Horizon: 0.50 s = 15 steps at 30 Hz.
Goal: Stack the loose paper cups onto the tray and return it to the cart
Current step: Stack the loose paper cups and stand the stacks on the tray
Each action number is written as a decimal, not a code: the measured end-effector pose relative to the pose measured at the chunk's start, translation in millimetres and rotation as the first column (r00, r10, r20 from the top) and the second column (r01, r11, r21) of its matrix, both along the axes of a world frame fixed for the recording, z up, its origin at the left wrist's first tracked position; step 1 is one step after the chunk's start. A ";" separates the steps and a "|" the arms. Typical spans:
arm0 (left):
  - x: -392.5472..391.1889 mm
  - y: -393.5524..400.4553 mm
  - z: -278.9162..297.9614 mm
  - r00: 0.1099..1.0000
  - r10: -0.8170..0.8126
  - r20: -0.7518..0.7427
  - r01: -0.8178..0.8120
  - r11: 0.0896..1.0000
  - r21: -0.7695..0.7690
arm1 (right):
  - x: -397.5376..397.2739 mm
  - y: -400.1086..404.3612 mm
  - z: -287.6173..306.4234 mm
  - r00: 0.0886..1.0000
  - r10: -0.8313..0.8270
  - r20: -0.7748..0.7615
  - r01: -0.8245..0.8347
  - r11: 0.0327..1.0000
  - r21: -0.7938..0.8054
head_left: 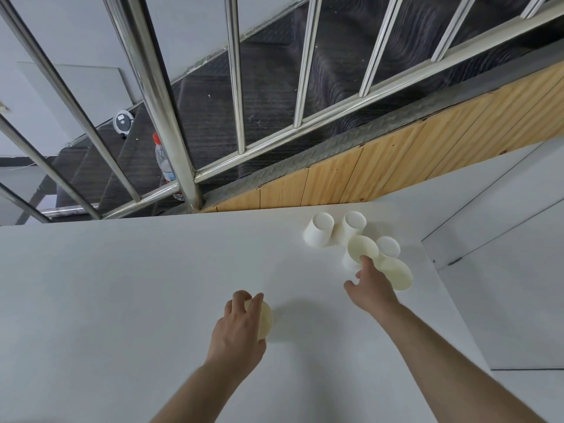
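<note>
On the white table (122, 300), my left hand (238, 328) grips an upright paper cup (265, 319) from above, fingers curled round its rim. My right hand (370, 285) reaches to the far right corner, where its fingers touch the rim of an upright cup (360, 250). A second upright cup (396, 274) stands just right of that hand. Three cups stand upside down behind them: one (319, 230) at the left, one (354, 224) in the middle, one (388, 246) at the right. No tray or cart is in view.
Beyond the table's far edge runs a steel stair railing (183, 166) with dark steps and a wood-panelled side (396, 166). A plastic bottle with a red cap (163, 161) stands on a step behind the post. The table's right edge (457, 303) lies close to the cups.
</note>
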State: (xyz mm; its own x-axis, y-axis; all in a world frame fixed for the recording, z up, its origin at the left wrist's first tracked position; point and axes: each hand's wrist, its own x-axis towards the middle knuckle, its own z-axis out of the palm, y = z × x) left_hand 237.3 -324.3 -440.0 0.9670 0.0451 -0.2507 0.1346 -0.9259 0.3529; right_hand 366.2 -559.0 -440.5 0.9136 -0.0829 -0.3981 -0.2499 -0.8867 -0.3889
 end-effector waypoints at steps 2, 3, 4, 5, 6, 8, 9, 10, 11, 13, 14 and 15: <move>1.4 0.1 -0.4 1.000 -0.001 -0.003 0.001 1.000 0.005 | 0.8 0.1 -0.5 1.000 0.009 -0.013 -0.009 1.000 -0.025; 2.0 0.2 -0.3 1.000 -0.002 -0.004 0.002 1.000 0.006 | -0.2 0.3 -0.6 1.000 0.021 -0.001 -0.021 0.999 -0.029; 2.4 0.7 -0.5 1.000 -0.001 -0.002 0.001 1.000 0.006 | -2.1 1.3 -0.4 0.999 0.034 0.018 -0.034 0.999 -0.027; 2.9 0.7 -0.5 1.000 0.001 0.000 -0.001 1.000 0.005 | -5.2 2.2 0.7 0.998 0.051 0.035 -0.050 0.998 -0.024; 3.4 1.2 -0.4 1.000 0.005 0.003 -0.005 1.000 0.006 | -9.0 4.4 2.4 0.996 0.078 0.050 -0.077 0.997 -0.019; 4.5 0.7 0.6 1.000 0.007 0.008 -0.007 1.000 0.011 | -18.6 9.9 4.9 0.984 0.161 0.073 -0.160 0.987 -0.014; 5.0 0.4 1.3 1.000 0.008 0.009 -0.008 1.000 0.014 | -24.1 13.8 6.2 0.975 0.208 0.080 -0.208 0.978 -0.013; 5.2 -0.1 2.1 1.000 0.009 0.009 -0.009 1.000 0.015 | -30.0 18.2 7.4 0.964 0.254 0.085 -0.253 0.967 -0.015; 5.2 -0.3 2.7 1.000 0.011 0.010 -0.011 1.000 0.017 | -36.0 23.0 8.4 0.951 0.297 0.087 -0.297 0.955 -0.019; 3.7 -0.9 3.9 1.000 0.012 0.014 -0.012 1.000 0.018 | -48.6 31.1 10.3 0.924 0.373 0.085 -0.372 0.928 -0.035; 2.6 -0.8 4.1 1.000 0.012 0.015 -0.013 1.000 0.017 | -54.6 34.2 10.8 0.910 0.407 0.084 -0.405 0.913 -0.043; 0.8 -0.7 4.5 1.000 0.015 0.014 -0.015 1.000 0.018 | -61.2 36.2 11.5 0.896 0.436 0.083 -0.434 0.900 -0.049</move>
